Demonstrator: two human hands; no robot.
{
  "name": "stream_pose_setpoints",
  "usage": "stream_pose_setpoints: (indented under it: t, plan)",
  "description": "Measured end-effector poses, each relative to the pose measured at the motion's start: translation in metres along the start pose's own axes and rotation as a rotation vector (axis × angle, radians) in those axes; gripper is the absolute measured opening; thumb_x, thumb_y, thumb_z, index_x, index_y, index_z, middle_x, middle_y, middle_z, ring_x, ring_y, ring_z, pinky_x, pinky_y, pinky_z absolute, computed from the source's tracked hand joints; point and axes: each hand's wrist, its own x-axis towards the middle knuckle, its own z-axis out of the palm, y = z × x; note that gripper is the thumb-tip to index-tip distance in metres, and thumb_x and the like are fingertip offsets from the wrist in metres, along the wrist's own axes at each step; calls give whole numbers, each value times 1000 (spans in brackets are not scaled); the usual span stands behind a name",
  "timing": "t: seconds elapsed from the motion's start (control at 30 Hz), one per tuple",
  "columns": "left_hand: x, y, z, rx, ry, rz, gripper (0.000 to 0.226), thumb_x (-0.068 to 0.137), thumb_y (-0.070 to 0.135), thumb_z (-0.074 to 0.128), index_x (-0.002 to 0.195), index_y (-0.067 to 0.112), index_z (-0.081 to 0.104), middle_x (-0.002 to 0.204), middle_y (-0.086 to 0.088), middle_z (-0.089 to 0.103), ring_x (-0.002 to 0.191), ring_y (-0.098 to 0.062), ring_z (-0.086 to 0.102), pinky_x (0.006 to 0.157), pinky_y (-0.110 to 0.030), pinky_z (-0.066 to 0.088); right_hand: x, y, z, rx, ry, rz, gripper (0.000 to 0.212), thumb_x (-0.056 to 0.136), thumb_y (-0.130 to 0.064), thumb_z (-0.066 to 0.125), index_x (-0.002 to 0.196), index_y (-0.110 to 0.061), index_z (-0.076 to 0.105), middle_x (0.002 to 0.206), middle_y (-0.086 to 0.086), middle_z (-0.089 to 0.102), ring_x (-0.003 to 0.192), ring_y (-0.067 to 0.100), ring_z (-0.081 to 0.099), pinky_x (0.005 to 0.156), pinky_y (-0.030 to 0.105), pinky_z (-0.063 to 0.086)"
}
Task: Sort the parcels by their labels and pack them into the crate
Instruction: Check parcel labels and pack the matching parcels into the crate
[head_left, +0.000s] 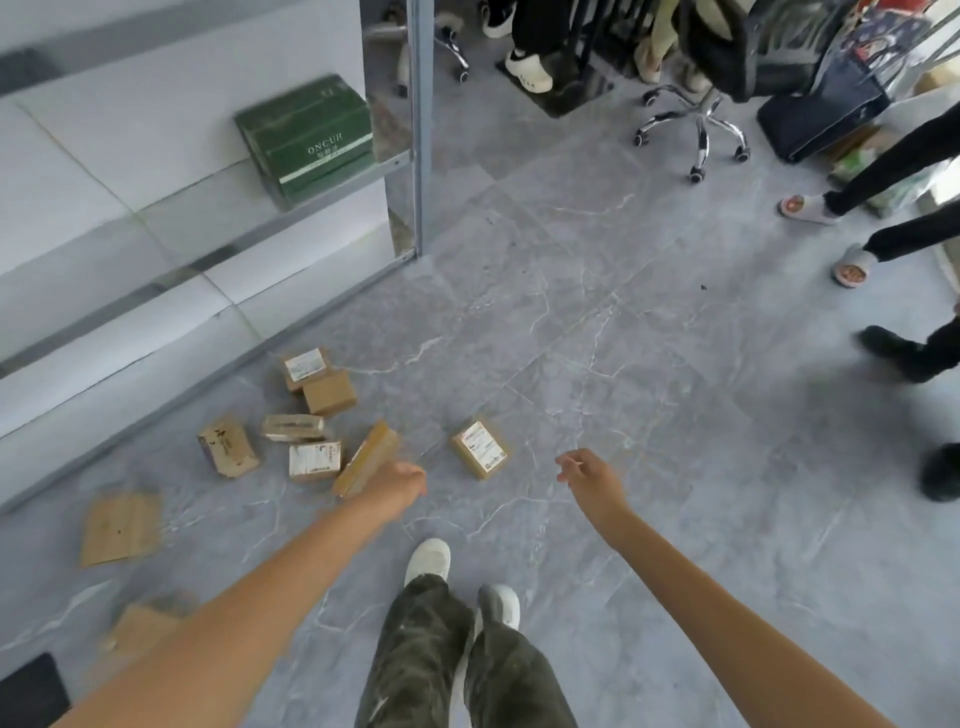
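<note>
Your left hand (397, 483) grips a flat brown cardboard parcel (363, 460), tilted on edge, its fingers hidden behind it. Your right hand (589, 475) hangs empty, fingers loosely curled. Other taped boxes (311, 460) lie scattered on the grey marbled floor (623, 364), one white-labelled box (480, 449) between your hands

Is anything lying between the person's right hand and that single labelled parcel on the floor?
Nothing visible does. Only floor shows between the right hand and the lone parcel; the other parcels lie farther left, by the left hand.
</note>
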Motion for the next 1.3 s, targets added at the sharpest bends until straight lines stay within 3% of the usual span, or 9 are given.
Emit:
stream_pose_setpoints:
  t: [0.1,0.23,0.33,0.47,0.67,0.77,1.07,1.13,1.3]
  plan:
    - [79,-14,34,-38,-83,-153,27,97,16,41,71,20,48,102,-8,55,94,-21,50,79,-29,39,77,29,34,-84,-46,68,25,98,-24,41,113,-15,59,106,6,61,71,12,52,53,22,39]
    - [215,-42,80,-48,-173,-225,24,97,11,38,77,17,49,104,-9,47,97,-20,45,82,-29,36,212,80,92,-190,-75,80,29,97,-21,40,118,-14,59,111,12,61,83,21,54,64,25,41]
    - [332,-69,121,-69,-169,-224,28,98,9,39,124,9,49,118,-11,51,106,-21,48,82,-30,39,325,130,141,-262,-109,27,34,97,-18,44,129,-10,53,126,17,58,96,25,57,80,29,45]
    - [462,-94,175,-59,-245,-211,50,96,8,44,144,11,28,147,-10,35,132,-21,38,102,-36,36,444,186,213,-325,-172,17,45,99,-25,43,141,-9,40,137,17,50,121,32,51,98,34,41]
    - [535,-96,222,-270,-360,-234,36,90,-10,37,114,17,39,142,-7,45,131,-22,39,109,-38,27,490,226,269,-251,-307,34,35,100,-19,41,131,-2,42,128,19,53,111,31,56,91,43,48]
    - [502,-80,205,-374,-297,-223,45,87,-14,34,125,8,42,137,-8,50,122,-22,45,107,-40,29,460,203,245,-174,-296,26,31,97,-8,36,125,-6,47,118,14,58,96,22,56,73,30,45]
    - [225,86,22,-429,-15,125,64,86,-13,41,140,21,38,106,2,51,96,-16,45,76,-31,36,246,-26,72,99,-234,-263,30,102,-20,41,128,-20,55,125,12,57,105,13,59,83,14,48]
    - [148,130,-25,-438,57,234,64,86,-13,43,139,21,39,101,5,53,96,-16,49,80,-32,38,189,-90,25,155,-215,-362,36,101,-16,43,135,-20,52,127,15,53,112,18,56,91,20,46]
    - [-41,209,-115,-486,183,513,62,86,-16,45,139,15,41,114,-4,54,108,-21,56,93,-37,45,54,-225,-69,301,-149,-573,42,99,-16,47,141,-21,45,124,11,47,99,7,52,79,16,44]
